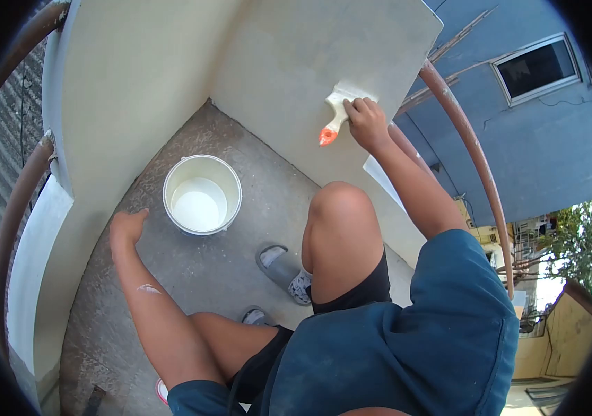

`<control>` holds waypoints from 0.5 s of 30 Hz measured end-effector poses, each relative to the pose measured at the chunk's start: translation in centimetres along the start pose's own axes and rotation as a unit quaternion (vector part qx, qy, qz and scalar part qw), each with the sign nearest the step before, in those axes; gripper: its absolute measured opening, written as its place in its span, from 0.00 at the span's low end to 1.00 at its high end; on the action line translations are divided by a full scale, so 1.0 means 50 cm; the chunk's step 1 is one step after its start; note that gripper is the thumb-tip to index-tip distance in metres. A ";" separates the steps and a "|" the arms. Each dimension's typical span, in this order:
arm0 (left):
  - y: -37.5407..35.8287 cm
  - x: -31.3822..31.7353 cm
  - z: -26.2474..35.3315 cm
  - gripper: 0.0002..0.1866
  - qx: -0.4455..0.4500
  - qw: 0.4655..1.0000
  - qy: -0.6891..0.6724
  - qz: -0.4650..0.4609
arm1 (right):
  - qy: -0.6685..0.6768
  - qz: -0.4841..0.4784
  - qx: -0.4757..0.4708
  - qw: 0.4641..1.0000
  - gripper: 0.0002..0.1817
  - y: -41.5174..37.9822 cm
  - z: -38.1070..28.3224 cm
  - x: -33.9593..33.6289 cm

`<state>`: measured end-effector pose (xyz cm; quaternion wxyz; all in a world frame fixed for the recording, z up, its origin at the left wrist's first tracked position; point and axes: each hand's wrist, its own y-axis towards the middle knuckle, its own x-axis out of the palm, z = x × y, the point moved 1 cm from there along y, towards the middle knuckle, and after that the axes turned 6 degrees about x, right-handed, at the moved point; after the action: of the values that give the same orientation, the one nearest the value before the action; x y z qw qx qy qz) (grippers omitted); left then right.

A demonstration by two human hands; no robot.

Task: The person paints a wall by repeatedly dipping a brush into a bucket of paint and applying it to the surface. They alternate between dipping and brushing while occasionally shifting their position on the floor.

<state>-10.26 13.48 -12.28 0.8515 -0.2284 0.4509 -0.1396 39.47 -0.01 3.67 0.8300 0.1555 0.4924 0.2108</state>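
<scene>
My right hand (pixel 367 121) is closed around a wide flat paintbrush (pixel 338 111) with a cream, paint-smeared handle and an orange tip. The brush's bristle end lies against the pale wall panel (pixel 275 76), where a lighter wet-looking patch shows. My left hand (pixel 127 227) hangs near the left wall, just left of the paint bucket, with a finger or thumb stretched out and nothing visible in it; its other fingers are mostly hidden. The white bucket (pixel 202 161) stands upright on the floor and holds white paint (pixel 199 205). White paint marks my left forearm.
Cream walls (pixel 129 76) meet at a corner over the grey concrete floor (pixel 254 166). Rusty curved rails (pixel 473 149) run beyond the right panel, with others at left. A red-and-white round object (pixel 162 390) is partly hidden by my left arm. My sandaled feet (pixel 283 268) are below.
</scene>
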 end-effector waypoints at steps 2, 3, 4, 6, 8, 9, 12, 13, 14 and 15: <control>-0.003 0.003 0.006 0.33 0.002 1.000 -0.003 -0.006 | 0.065 -0.039 0.021 0.997 0.13 -0.026 -0.030 0.008; -0.003 0.004 0.003 0.33 0.003 1.000 -0.002 -0.008 | 0.099 -0.044 0.046 0.993 0.13 -0.024 -0.029 0.002; -0.002 0.003 -0.004 0.33 0.003 1.000 -0.008 -0.013 | 0.102 -0.027 0.085 0.991 0.12 -0.005 -0.009 -0.019; 0.006 -0.001 -0.012 0.33 0.006 1.000 -0.009 -0.019 | 0.075 0.017 0.139 0.987 0.13 0.049 0.057 -0.079; 0.012 0.002 -0.015 0.33 0.014 1.000 -0.014 -0.022 | 0.008 0.101 0.119 0.988 0.16 0.108 0.107 -0.161; 0.019 0.007 -0.015 0.33 0.014 0.999 -0.012 -0.026 | -0.030 0.158 0.088 0.983 0.16 0.130 0.118 -0.197; 0.032 0.022 -0.010 0.33 0.019 1.000 -0.022 -0.008 | -0.094 0.222 0.053 0.969 0.21 0.150 0.132 -0.236; 0.028 0.025 -0.005 0.33 0.021 1.000 -0.019 -0.006 | -0.084 0.184 0.044 0.978 0.20 0.133 0.115 -0.220; 0.027 0.025 0.001 0.32 0.025 1.000 -0.018 -0.003 | -0.104 0.134 0.024 0.985 0.19 0.101 0.111 -0.174; 0.026 0.025 0.002 0.32 0.026 0.999 -0.019 -0.003 | -0.101 0.087 -0.005 0.991 0.17 0.063 0.091 -0.138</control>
<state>-9.44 14.09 -13.76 0.8651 -0.2096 0.4304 -0.1496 39.91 -0.99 12.43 0.8546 0.2145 0.3898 0.2677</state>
